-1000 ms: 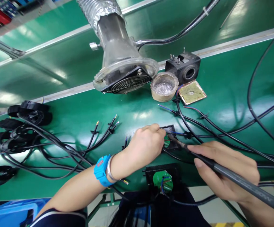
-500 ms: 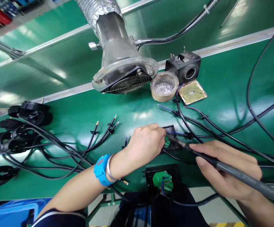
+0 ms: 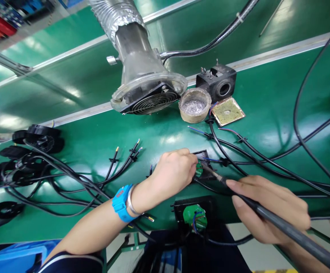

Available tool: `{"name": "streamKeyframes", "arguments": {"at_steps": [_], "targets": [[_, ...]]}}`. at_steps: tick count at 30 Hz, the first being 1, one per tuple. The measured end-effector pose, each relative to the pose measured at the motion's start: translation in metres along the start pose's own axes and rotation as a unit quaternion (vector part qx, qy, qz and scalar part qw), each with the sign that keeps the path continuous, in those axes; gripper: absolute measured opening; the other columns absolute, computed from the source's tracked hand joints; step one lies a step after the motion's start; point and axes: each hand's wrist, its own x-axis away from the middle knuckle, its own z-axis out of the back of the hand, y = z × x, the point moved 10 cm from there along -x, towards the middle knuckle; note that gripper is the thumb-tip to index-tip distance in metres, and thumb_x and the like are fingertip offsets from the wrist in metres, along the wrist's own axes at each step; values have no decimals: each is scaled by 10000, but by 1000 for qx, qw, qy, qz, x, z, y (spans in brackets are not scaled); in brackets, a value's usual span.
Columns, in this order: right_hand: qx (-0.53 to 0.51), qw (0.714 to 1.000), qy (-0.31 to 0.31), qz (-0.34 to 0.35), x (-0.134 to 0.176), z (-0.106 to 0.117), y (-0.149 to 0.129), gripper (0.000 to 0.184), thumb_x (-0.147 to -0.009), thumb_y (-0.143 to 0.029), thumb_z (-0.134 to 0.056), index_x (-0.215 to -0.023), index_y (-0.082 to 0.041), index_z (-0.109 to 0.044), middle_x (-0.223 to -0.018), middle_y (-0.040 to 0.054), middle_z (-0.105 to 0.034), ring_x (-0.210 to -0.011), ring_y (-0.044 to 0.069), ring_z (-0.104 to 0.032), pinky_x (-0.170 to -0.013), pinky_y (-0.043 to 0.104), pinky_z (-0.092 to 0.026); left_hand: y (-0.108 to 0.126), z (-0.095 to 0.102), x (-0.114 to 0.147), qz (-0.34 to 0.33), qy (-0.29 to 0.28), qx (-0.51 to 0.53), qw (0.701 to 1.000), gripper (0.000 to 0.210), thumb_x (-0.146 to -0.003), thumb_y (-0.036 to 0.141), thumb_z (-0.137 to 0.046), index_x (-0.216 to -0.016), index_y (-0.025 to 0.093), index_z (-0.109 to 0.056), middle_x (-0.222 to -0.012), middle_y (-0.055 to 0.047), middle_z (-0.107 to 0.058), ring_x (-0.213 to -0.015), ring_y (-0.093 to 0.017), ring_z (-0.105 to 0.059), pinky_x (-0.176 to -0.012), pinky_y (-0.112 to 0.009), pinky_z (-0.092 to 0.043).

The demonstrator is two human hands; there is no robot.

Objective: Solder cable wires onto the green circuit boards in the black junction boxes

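My right hand grips a soldering iron like a pen, its metal tip at a small green circuit board. That board sits in a black housing partly covered by my hand. My left hand is closed in a pinch at the board's left side, and what its fingertips hold is hidden. Nearer to me, a second green board with blue and red wires lies on a black finned housing.
A fume extractor hangs over the bench's back. Beside it stand a bowl of metal bits, a black iron holder and a yellowish sponge tray. Black cables run right; more cables and round black parts lie left.
The view has shifted slightly. Both hands stay at the same board, and the soldering iron's tip remains there with its handle tilted a little differently.
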Motion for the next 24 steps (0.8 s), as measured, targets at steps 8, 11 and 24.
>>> {"name": "streamKeyframes", "arguments": {"at_steps": [8, 11, 24], "targets": [[-50, 997, 30, -42, 4, 11, 9, 457, -684, -23, -609, -1120, -153, -659, -826, 62, -632, -690, 164, -602, -499, 281, -515, 2, 4, -1, -8, 16, -4, 1000, 202, -834, 185, -508, -803, 165, -707, -763, -31, -666, -647, -135, -605, -564, -247, -423], [-57, 997, 29, -42, 1, 11, 8, 455, -689, -13, -604, -1123, -138, -656, -832, 65, -626, -691, 158, -595, -507, 285, -512, 2, 3, -1, -6, 15, -11, 1000, 200, -833, 188, -507, -807, 165, -705, -753, -29, -661, -639, -136, -599, -559, -253, -417], [-58, 993, 60, -83, 0, 26, 3, 519, -707, -21, -595, -1182, -222, -650, -802, 51, -620, -671, 188, -578, -484, 345, -469, 16, 3, -4, 0, -75, -49, 996, 222, -898, 257, -486, -860, 162, -684, -982, -61, -535, -679, -130, -528, -563, -281, -405]]}}
